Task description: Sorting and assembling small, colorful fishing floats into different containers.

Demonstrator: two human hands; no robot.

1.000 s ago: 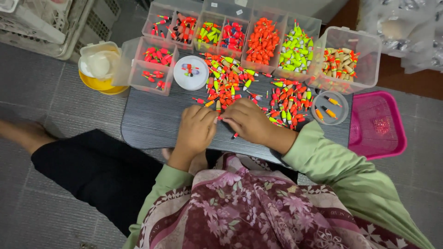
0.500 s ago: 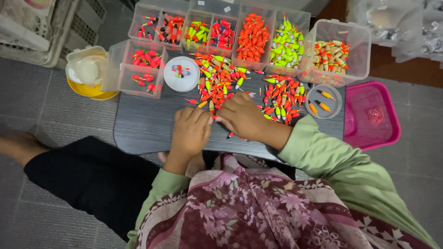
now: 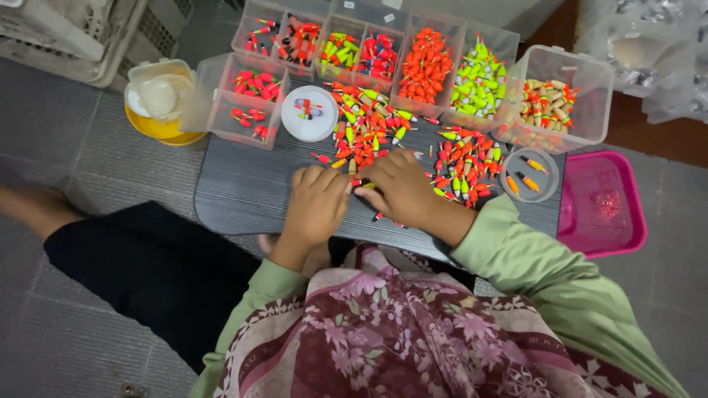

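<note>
My left hand [image 3: 316, 205] and my right hand [image 3: 400, 189] rest together, fingers curled, on a dark grey ribbed board [image 3: 236, 193]. Between their fingertips is a small float [image 3: 357, 182], red and yellow; which hand grips it is hidden. Just beyond the hands lies a loose heap of small floats [image 3: 363, 133] in red, orange, yellow and green. A second heap [image 3: 463, 161] lies right of my right hand. One small piece [image 3: 377, 217] lies under my right hand's edge.
Clear plastic compartment boxes [image 3: 413, 66] of sorted floats line the far edge. A round white lid [image 3: 310, 113] and a small clear cup [image 3: 528, 175] hold a few pieces. A yellow tub [image 3: 158, 103] stands left, a pink tray [image 3: 603, 206] right, a white crate [image 3: 66, 33] far left.
Both hands stay together at the board's middle, fingers shifting slightly over the floats. The view has shifted a little between frames.
</note>
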